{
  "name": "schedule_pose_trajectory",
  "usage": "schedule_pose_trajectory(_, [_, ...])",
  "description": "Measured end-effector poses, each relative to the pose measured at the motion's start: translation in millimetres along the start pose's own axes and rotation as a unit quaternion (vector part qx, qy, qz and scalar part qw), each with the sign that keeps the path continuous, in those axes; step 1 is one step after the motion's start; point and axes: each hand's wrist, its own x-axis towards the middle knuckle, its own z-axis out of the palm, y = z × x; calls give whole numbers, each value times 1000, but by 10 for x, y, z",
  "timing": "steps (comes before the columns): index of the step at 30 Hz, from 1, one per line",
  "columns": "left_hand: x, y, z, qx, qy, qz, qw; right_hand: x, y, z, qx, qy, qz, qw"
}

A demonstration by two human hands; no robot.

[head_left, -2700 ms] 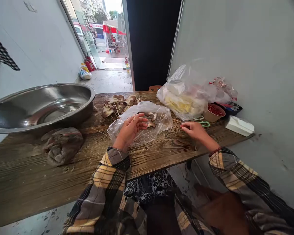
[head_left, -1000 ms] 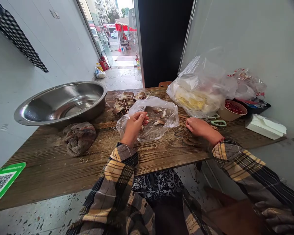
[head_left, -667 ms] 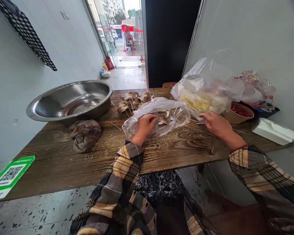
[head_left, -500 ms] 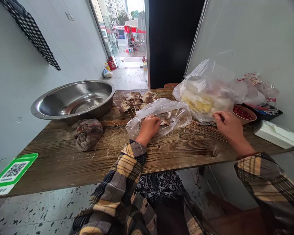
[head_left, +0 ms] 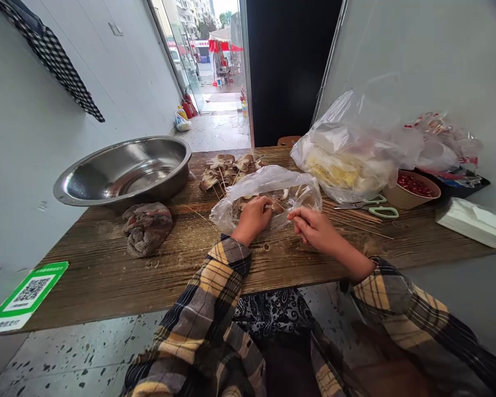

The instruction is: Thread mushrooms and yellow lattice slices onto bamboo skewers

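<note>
My left hand (head_left: 254, 219) reaches into the mouth of a clear plastic bag (head_left: 268, 179), its fingers closed on a pale brown mushroom (head_left: 276, 207) that they partly hide. Just to the right, at the bag's edge, my right hand (head_left: 314, 227) is pinched shut, pointing towards the left hand; whatever it holds is too thin to make out. More mushrooms lie inside the bag. Behind it are mushrooms on skewers (head_left: 227, 170), grouped on the wooden table (head_left: 215, 270). Loose bamboo skewers (head_left: 355, 220) lie to the right of my right hand.
A steel basin (head_left: 124, 171) and a grey-brown lump (head_left: 147, 229) stand left. Green-handled scissors (head_left: 382, 212), a bag with yellow food (head_left: 334, 171), a bowl of red pieces (head_left: 413, 190) and white tissues (head_left: 475, 223) are right. A QR-code sign (head_left: 27, 295) lies at the left edge.
My right hand has moved left from beside the bowl to the bag's edge, uncovering the scissors and skewers. My left hand stays in the bag, shifted only slightly.
</note>
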Motion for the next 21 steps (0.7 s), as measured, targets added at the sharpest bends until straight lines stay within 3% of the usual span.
schedule_pose_trajectory(5, [-152, 71, -197, -135, -35, -5, 990, 110, 139, -39, -56, 54, 0, 997])
schedule_pose_trajectory(10, [-248, 100, -362, -195, -76, -17, 978, 241, 16, 25, -103, 70, -64, 990])
schedule_pose_trajectory(13, [-252, 107, -401, -232, -87, -24, 969, 336, -41, 103, -97, 46, -71, 992])
schedule_pose_trajectory(17, [-225, 143, -401, -319, -63, -65, 943, 438, -53, 178, -40, -4, -20, 999])
schedule_pose_trajectory(21, [-212, 160, -373, -365, -31, -123, 922, 505, -43, 233, -18, 4, -5, 1000])
